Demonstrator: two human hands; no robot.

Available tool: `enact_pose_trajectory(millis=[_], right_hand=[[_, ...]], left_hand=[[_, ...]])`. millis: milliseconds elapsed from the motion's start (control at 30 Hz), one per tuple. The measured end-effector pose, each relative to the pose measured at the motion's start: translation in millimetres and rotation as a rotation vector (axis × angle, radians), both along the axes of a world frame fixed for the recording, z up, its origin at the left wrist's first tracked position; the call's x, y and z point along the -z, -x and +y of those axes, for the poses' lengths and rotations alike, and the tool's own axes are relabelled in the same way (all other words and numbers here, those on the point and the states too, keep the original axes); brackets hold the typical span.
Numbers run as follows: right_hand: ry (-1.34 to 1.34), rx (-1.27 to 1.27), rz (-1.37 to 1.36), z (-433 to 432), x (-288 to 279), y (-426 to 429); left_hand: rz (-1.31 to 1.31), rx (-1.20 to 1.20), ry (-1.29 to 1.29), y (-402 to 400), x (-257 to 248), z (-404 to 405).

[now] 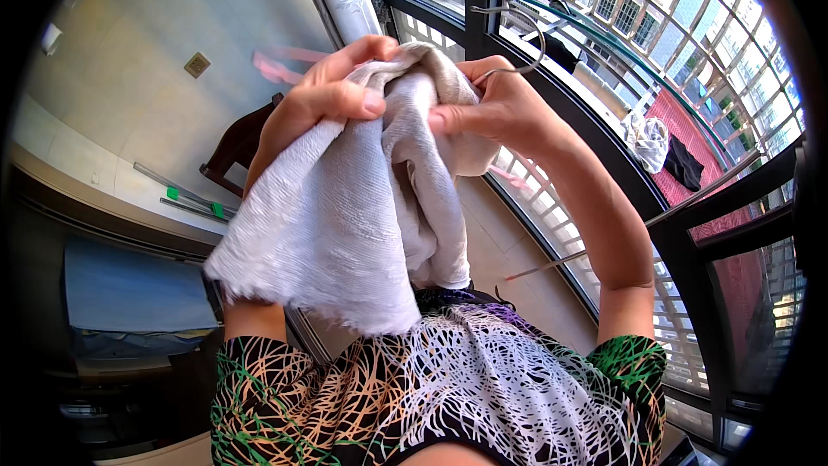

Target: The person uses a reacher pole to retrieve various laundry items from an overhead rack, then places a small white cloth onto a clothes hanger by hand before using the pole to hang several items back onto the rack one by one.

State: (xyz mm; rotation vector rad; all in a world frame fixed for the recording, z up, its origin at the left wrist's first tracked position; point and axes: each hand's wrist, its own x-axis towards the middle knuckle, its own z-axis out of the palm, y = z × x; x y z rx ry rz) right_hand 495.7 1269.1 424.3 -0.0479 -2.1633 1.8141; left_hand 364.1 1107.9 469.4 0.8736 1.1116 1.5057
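A white cloth, like a towel (323,226), with a frayed lower edge, hangs in folds in front of my chest. My left hand (336,87) pinches its gathered top between thumb and fingers. My right hand (498,100) grips the same bunched top a little to the right. From the right hand's fingers rises the curved metal hook of a hanger (540,39); the rest of the hanger is hidden by the hand and cloth. A blurred pink strip (278,65) shows behind the left hand.
At the right is a dark-framed window (569,107) with a metal grille outside; a white cloth (645,139) and a black cloth (682,162) lie on its ledge. A dark wooden chair (236,149) stands behind my left arm. Thin rods (187,197) with green bands lean at the left wall.
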Motion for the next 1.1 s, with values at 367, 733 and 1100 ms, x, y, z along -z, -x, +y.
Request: enact_pose_trajectory(millis=[367, 733, 1100], right_hand=[[0.298, 0.317, 0.077, 14, -29, 13], [0.129, 0.462, -0.011, 60, -60, -17], [0.12, 0.511, -0.122, 52, -63, -99]], left_hand=[[0.062, -0.06, -0.086, -15, 167, -39], [0.536, -0.294, -0.024, -16, 185, 33], [-0.028, -0.029, -0.458, 80, -7, -8]])
